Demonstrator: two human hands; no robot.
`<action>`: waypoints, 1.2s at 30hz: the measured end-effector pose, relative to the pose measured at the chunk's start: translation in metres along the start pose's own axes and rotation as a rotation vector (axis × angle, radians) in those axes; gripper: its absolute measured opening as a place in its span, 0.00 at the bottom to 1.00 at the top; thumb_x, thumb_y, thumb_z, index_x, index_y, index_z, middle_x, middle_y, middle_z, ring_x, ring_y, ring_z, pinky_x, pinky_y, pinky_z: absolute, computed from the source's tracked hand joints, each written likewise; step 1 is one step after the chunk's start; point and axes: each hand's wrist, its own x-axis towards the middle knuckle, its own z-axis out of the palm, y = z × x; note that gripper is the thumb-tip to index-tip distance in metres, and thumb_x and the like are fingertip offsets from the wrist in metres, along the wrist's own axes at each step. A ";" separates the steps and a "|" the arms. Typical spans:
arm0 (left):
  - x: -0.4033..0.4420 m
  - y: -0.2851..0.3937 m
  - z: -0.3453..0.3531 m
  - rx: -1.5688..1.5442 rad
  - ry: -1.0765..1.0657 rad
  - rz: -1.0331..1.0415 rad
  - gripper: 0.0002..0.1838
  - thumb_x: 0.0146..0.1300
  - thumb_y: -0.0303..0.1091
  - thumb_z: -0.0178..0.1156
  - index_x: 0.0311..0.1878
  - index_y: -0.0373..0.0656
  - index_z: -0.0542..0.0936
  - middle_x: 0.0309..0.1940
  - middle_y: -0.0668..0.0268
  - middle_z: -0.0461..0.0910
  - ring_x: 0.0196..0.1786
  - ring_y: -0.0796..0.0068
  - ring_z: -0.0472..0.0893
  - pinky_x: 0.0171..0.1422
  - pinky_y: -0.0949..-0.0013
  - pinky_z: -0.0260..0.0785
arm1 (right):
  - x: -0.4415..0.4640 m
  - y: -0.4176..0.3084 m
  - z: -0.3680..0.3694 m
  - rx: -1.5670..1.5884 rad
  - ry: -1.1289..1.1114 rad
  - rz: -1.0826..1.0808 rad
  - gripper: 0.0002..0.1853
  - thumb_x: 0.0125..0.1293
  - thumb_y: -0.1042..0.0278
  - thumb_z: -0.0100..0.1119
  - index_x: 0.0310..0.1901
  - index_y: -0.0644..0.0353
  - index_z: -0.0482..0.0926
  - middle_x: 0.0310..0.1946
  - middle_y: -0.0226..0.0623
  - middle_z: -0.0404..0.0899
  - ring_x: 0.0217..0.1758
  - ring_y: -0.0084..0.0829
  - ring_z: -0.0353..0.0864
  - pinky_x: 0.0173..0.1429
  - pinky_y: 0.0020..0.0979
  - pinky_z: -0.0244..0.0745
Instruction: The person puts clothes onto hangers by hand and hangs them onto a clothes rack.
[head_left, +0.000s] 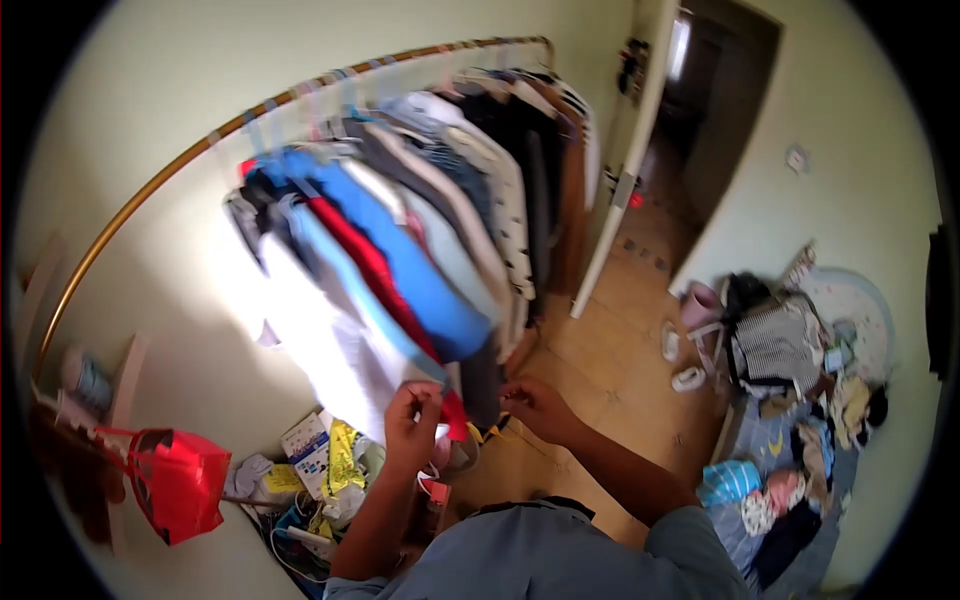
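Note:
Many clothes hang on hangers from a curved brass-coloured rail (165,185) along the wall. At their near lower end, my left hand (413,425) is closed beside the hem of a light blue garment (350,280); what its fingers hold, if anything, is too small to make out. My right hand (538,408) is held a little to the right, fingers curled towards a dark grey garment (481,382); whether it touches the cloth is unclear. Between the light blue garment and a bright blue one (400,255) hangs a red one (370,265).
A red bag (180,485) hangs at the lower left, near a heap with a yellow package (342,460). An open door (628,170) stands beyond the rail. Shoes (688,379) lie on the tiled floor. Piled clothes (775,345) are at the right.

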 end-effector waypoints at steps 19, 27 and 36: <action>-0.146 -0.155 0.495 0.024 -1.085 -0.533 0.06 0.67 0.22 0.55 0.44 0.40 0.77 0.35 0.71 0.77 0.34 0.84 0.74 0.40 0.76 0.71 | -0.415 0.096 -0.278 0.626 0.865 0.421 0.11 0.72 0.67 0.57 0.52 0.60 0.77 0.42 0.31 0.82 0.41 0.22 0.81 0.47 0.26 0.77; -0.148 -0.208 0.645 -0.028 -1.297 -0.685 0.06 0.67 0.25 0.57 0.45 0.39 0.78 0.36 0.71 0.78 0.35 0.83 0.75 0.40 0.76 0.71 | -0.464 0.115 -0.355 0.705 1.134 0.460 0.12 0.72 0.67 0.56 0.52 0.61 0.77 0.42 0.32 0.82 0.41 0.23 0.82 0.45 0.26 0.76; -0.071 -0.271 0.826 -0.036 -1.423 -0.787 0.05 0.68 0.27 0.59 0.44 0.40 0.78 0.34 0.70 0.77 0.33 0.82 0.74 0.39 0.76 0.69 | -0.416 0.163 -0.536 0.705 1.239 0.490 0.12 0.72 0.67 0.57 0.53 0.62 0.78 0.43 0.35 0.83 0.41 0.25 0.82 0.46 0.27 0.77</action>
